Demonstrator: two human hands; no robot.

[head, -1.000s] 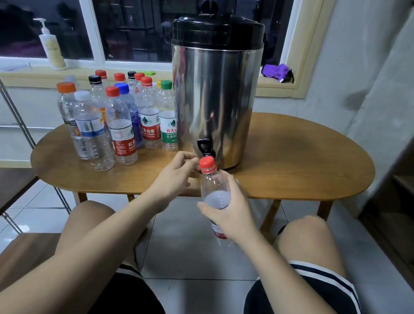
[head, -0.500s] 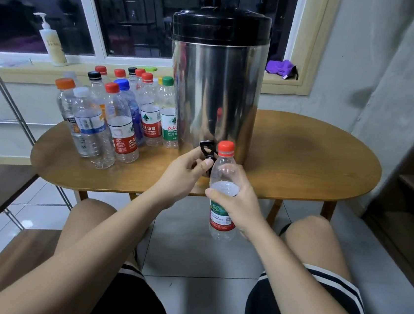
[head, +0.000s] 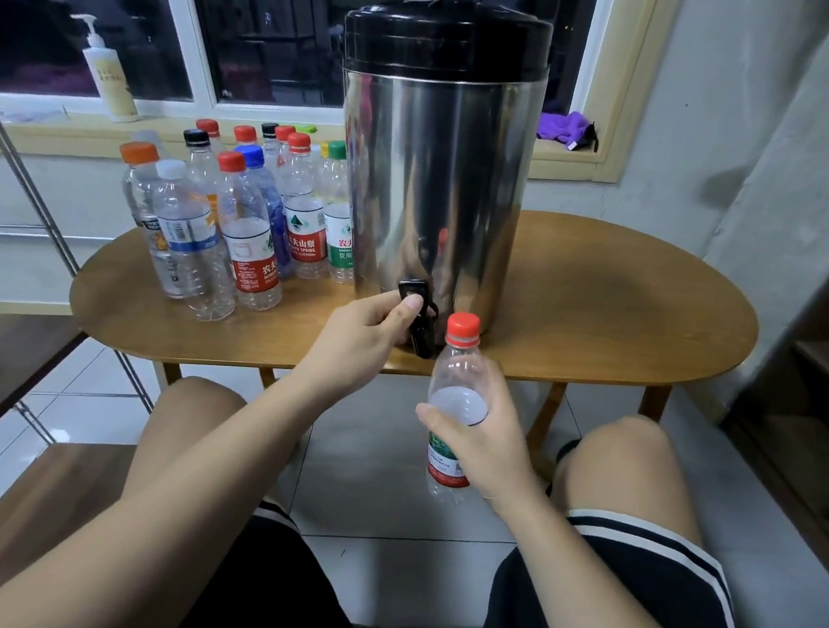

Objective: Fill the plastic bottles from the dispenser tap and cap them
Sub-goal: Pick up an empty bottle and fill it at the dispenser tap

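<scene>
A steel dispenser point(head: 434, 171) with a black lid stands on the oval wooden table point(head: 609, 305). Its black tap point(head: 419, 319) juts out at the table's front edge. My left hand point(head: 363, 339) holds the tap lever, thumb on top. My right hand point(head: 486, 435) grips a clear plastic bottle point(head: 456, 385) with a red cap point(head: 463, 328) and a red-green label, upright, just right of and below the tap. The cap is on.
Several capped clear bottles point(head: 237, 221) stand grouped on the table's left part. A pump bottle point(head: 107, 72) and a purple cloth point(head: 565, 127) lie on the window sill. A metal rack point(head: 28, 197) is at left, wooden shelves point(head: 824, 371) at right. My knees are under the table edge.
The bottle went from tilted under the tap to upright, then shifted slightly right and lower. My left hand left the bottle's cap and took hold of the tap lever.
</scene>
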